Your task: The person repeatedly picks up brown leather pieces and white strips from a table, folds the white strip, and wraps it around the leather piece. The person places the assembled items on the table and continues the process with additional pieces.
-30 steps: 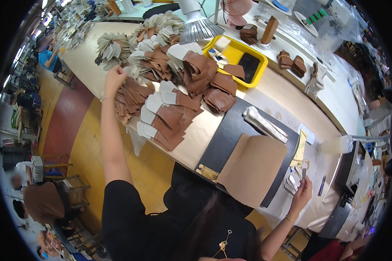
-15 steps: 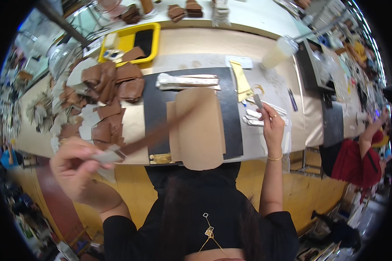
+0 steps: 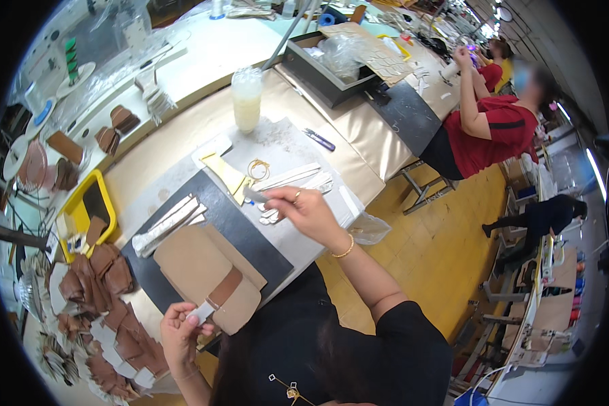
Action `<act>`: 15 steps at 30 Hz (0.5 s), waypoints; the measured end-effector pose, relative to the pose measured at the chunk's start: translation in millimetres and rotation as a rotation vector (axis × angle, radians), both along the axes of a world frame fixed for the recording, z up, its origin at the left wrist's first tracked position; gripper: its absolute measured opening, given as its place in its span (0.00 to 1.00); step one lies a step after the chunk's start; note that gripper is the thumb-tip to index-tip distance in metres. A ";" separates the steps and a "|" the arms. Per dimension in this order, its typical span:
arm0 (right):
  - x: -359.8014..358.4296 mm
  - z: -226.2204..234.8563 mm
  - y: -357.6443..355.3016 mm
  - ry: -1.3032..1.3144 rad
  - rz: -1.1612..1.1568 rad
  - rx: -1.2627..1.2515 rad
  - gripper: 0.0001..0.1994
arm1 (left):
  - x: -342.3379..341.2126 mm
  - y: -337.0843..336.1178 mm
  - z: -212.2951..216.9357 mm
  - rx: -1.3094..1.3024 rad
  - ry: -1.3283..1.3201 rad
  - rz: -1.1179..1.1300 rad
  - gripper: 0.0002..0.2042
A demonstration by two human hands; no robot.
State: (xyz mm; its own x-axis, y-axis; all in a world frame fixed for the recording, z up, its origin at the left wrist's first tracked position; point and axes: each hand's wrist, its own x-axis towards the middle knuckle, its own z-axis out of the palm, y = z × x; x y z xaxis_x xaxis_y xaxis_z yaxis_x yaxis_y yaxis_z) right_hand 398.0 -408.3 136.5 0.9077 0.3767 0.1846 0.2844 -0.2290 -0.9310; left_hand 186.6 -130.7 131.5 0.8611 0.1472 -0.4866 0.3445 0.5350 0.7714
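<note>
My left hand (image 3: 185, 335) pinches the pale grey end of a brown leather strip (image 3: 224, 288). The strip's brown part lies across a rounded tan board (image 3: 193, 260), close to the board's near end. Under that board a second tan piece shows at its right side, on a black cutting mat (image 3: 240, 223). My right hand (image 3: 306, 214) is raised over the mat's right side, its fingers closed on a thin flat grey piece (image 3: 256, 195); what kind it is I cannot make out. White strips (image 3: 169, 225) lie in a bundle at the mat's far edge.
Brown leather pieces (image 3: 108, 271) pile up at left beside a yellow tray (image 3: 108, 196). A jar of pale liquid (image 3: 247, 101), a yellow strip (image 3: 223, 172), more white strips (image 3: 304, 177) and a dark pen-like tool (image 3: 319, 140) lie beyond. A co-worker in red (image 3: 490, 128) sits at right.
The view has swung to the right. The leather strip, earlier held out blurred at the left, now lies across the tan board. My right hand still holds the grey piece.
</note>
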 end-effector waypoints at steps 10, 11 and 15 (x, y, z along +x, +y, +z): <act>-7.0 4.7 16.5 -0.049 0.116 -0.020 0.10 | -6.3 0.7 -9.9 0.053 0.010 0.003 0.08; -8.8 4.9 16.1 -0.049 0.118 -0.023 0.10 | -6.0 1.0 -9.7 0.034 0.009 0.000 0.07; -12.4 6.1 15.1 -0.046 0.136 -0.024 0.10 | -4.0 1.5 -10.9 -0.009 0.008 -0.022 0.06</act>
